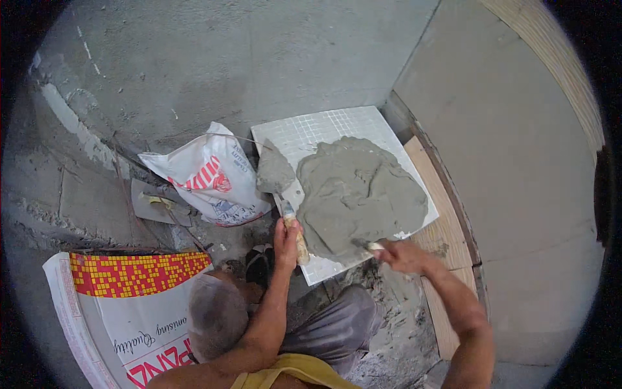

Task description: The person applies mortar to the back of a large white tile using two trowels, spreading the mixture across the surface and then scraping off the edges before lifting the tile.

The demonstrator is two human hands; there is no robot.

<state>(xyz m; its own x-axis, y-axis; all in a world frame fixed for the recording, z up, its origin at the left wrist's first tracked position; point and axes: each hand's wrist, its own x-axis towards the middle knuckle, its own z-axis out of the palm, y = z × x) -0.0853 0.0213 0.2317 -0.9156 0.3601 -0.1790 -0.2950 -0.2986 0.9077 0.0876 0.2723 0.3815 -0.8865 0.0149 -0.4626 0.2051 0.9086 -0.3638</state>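
Observation:
My left hand [285,241] is closed round the worn, pale handle of a pointed trowel [275,170]. Its mortar-coated blade points away from me, over the left edge of a white tile [278,133] with a grid pattern. A wide mound of wet grey mortar [363,194] covers most of that tile. At the mound's near edge, my right hand [403,256] grips a tool with a pale handle [374,247] and a dark metal neck. The tool's far end meets the mortar, so I cannot make out its blade.
Left of the tile stands a white plastic bag [217,178] with red print, beside a flat grey piece [159,202]. A red-and-yellow patterned carton [139,275] lies at lower left. Wooden boards [434,175] run along the right wall; a grey wall [259,58] rises behind.

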